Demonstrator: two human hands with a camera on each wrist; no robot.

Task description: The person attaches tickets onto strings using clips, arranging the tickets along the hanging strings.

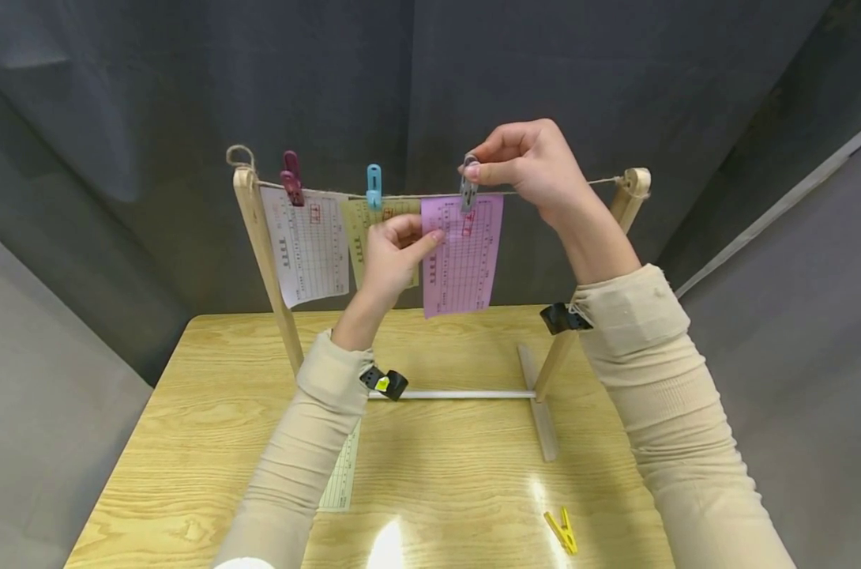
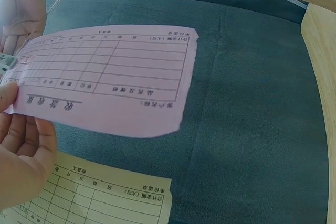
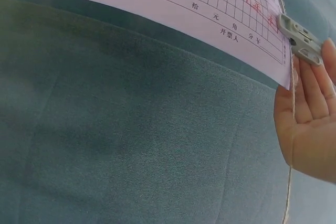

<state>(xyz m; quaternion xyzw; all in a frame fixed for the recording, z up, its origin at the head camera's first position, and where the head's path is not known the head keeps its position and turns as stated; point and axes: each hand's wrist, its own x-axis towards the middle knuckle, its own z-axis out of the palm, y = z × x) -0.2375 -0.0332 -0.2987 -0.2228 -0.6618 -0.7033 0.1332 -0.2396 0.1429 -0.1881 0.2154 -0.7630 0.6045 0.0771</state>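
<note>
A pink receipt slip (image 1: 462,261) hangs at the twine line (image 1: 409,196), its top edge at the string. My right hand (image 1: 533,162) pinches a grey clothespin (image 1: 468,194) whose jaws sit over the slip's top edge and the twine. With thumb and fingers my left hand (image 1: 395,253) pinches the slip's left edge, as the left wrist view also shows. Behind that hand a yellow slip (image 1: 358,229) hangs from a blue clothespin (image 1: 374,187), partly hidden. Farther left, a white slip (image 1: 310,257) hangs from a dark red clothespin (image 1: 291,178).
Wooden posts (image 1: 267,269) carry the twine at both ends, joined low down by a white bar (image 1: 466,394). On the wood-grain table (image 1: 438,474) lie a yellow clothespin (image 1: 562,531) and a pale green slip (image 1: 341,474), partly covered by my left sleeve. Dark curtain hangs behind.
</note>
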